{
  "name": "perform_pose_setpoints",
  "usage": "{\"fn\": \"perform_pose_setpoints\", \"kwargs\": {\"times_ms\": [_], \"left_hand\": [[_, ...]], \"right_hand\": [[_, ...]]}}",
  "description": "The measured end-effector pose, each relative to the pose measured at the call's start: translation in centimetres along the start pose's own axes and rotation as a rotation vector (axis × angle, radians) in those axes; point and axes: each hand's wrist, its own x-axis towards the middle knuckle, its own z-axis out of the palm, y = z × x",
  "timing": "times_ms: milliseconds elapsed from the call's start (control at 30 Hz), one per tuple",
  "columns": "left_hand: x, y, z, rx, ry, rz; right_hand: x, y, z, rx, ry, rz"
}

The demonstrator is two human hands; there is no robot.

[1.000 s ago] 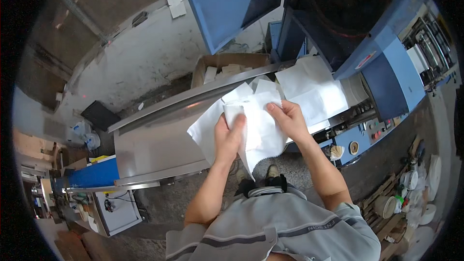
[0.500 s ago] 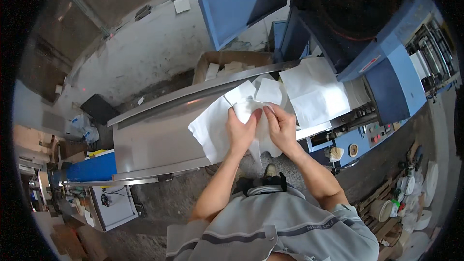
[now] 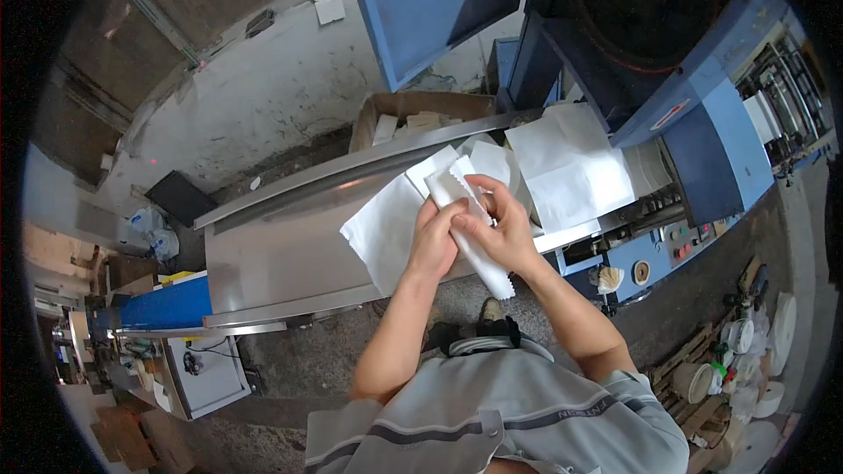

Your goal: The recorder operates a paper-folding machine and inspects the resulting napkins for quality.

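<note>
In front of my body, over the metal table, both hands grip a folded white paper piece with zigzag-cut ends. It lies as a narrow strip slanting from upper left to lower right. My left hand is closed around its left side. My right hand pinches it from the right, the thumb pressed on top and the fingers curled behind. Another flat white paper sheet with a jagged edge spreads to the left, partly behind my left hand. More white sheets lie just beyond my hands.
A large white sheet lies at the outlet of a blue machine on the right. Behind the table stands a cardboard box with white pieces inside. A blue panel hangs above. A blue belt continues at the left.
The paper between my hands has gone from a loose, spread shape to a narrow folded strip. My right hand has shifted slightly left and closed over it.
</note>
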Motion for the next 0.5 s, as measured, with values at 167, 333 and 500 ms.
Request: {"fn": "perform_pose_setpoints", "kwargs": {"times_ms": [167,333,500], "left_hand": [[0.3,-1.3,-1.3,0.144,0.008,0.092],[0.6,-2.3,-1.8,0.317,0.138,0.234],[0.6,-1.9,-1.8,0.315,0.249,0.191]], "right_hand": [[-0.2,-1.9,0.3,-0.063,-0.069,-0.094],[-0.7,-1.7,0.6,-0.167,0.004,-0.046],[-1.3,0.4,1.2,-0.195,0.052,0.001]]}}
